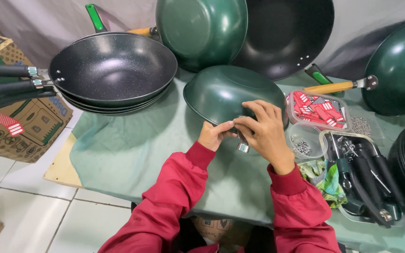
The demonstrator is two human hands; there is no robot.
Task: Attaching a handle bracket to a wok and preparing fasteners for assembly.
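A dark green pan body (226, 91) lies upside down on the green cloth (132, 145) in front of me. My left hand (214, 135) is closed at the pan's near rim, pinching something small that I cannot make out. My right hand (262, 129) grips a short silver tool (243, 143) whose round end points down, right beside the left hand at the same spot on the rim. Both arms wear red sleeves.
Stacked black speckled pans (113, 68) with black handles sit at the left. Green and black pans lean at the back. To the right are a box of red packets (318, 111), a small tub of screws (303, 143), a tray of black handles (366, 178) and a cardboard box (19, 126).
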